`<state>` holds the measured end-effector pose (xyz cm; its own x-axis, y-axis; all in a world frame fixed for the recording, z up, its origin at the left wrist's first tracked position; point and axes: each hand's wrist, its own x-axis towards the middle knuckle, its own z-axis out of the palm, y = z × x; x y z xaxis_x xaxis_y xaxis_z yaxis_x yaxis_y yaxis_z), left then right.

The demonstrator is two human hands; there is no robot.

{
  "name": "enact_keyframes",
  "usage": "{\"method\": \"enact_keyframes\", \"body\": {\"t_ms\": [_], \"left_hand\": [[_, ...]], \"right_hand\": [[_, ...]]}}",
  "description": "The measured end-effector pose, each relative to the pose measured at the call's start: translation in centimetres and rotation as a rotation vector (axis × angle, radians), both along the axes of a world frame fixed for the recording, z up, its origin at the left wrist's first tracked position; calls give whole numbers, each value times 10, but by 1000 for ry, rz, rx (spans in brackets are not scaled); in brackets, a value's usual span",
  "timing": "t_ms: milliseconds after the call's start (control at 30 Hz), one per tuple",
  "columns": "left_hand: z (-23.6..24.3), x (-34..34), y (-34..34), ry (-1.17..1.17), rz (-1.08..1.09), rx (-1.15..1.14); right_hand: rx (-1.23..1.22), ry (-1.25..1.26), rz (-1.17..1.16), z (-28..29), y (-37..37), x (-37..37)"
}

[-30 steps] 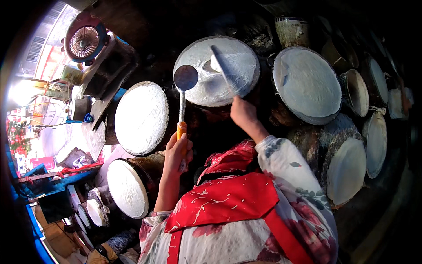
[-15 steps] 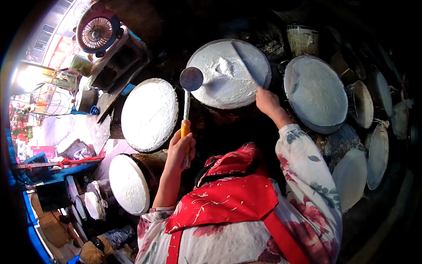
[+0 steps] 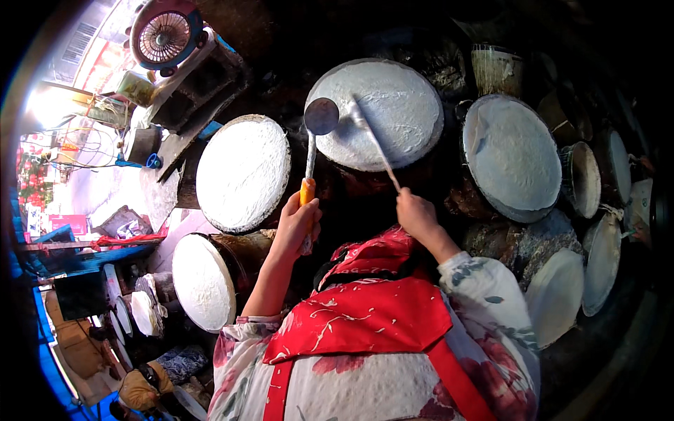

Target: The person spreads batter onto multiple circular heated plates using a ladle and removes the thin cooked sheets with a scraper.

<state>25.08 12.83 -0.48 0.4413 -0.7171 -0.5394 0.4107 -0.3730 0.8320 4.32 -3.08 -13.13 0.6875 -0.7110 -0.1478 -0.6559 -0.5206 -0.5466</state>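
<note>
Ahead of me a round, flat surface (image 3: 404, 88) is coated with a white, paste-like layer. My right hand (image 3: 420, 216) grips the end of a thin stick (image 3: 379, 151), whose far, whitish tip lies over the left-middle of that layer. Closed round the orange handle of a ladle (image 3: 322, 116) is my left hand (image 3: 293, 228). The ladle's round bowl is raised over the left edge of the coated surface, and its shaft is smeared white.
Similar white-coated rounds stand left (image 3: 243, 173), lower left (image 3: 203, 282) and right (image 3: 511, 151). Farther right are pale-topped drum-shaped vessels (image 3: 581, 170). A fan (image 3: 165, 36) stands on a ledge at upper left. A person (image 3: 144, 388) is at lower left.
My right hand has come left and closer to me, swinging the stick's tip leftward across the layer. The lump in the layer's middle now looks spread flat. The ladle stays raised.
</note>
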Motion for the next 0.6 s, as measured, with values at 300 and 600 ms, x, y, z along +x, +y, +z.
{"method": "enact_keyframes", "body": {"t_ms": [300,600], "left_hand": [[3,-8,-13,50,34,36],[18,-7,24,344,154,-313]], "right_hand": [[96,-69,-84,-12,10,27],[152,-508,0,24,39,60]]}}
